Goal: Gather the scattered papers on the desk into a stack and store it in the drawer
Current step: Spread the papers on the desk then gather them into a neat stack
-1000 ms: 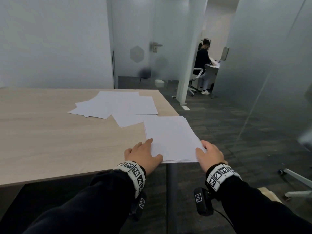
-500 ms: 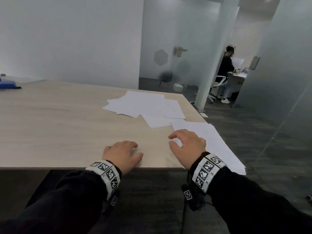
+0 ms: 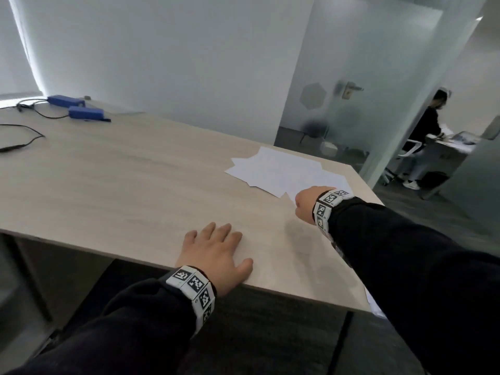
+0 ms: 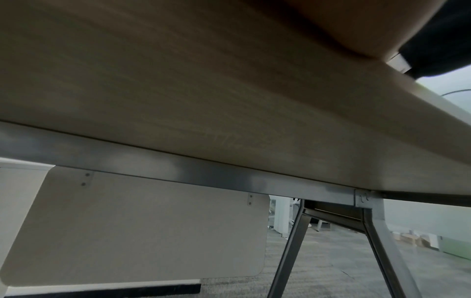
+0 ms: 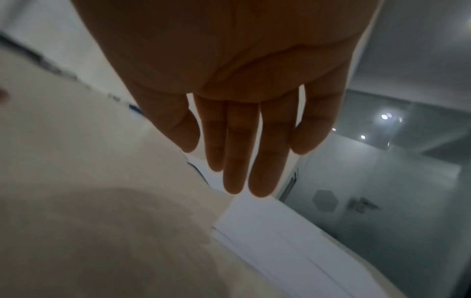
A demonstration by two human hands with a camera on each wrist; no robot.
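Observation:
Scattered white papers (image 3: 284, 174) lie overlapping near the far right corner of the wooden desk (image 3: 130, 185). My right hand (image 3: 307, 204) reaches toward them, its fingers hidden behind the hand in the head view. In the right wrist view my right hand (image 5: 242, 161) holds nothing and hovers with straight fingers over the desk and the sheets (image 5: 275, 238). My left hand (image 3: 216, 247) lies flat on the desk by its front edge. A corner of the gathered stack (image 3: 374, 304) shows under my right sleeve at the desk's right edge. No drawer is in view.
Two blue boxes (image 3: 86, 113) with black cables sit at the desk's far left. Frosted glass walls and a door (image 3: 349, 90) stand behind; a person (image 3: 427, 125) sits beyond. Under the desk are metal legs (image 4: 288, 252) and a white panel (image 4: 142, 231).
My right hand has left the stack at the desk's right edge and reached forward to the scattered sheets. My left hand let go of the stack and lies flat. The view swung left.

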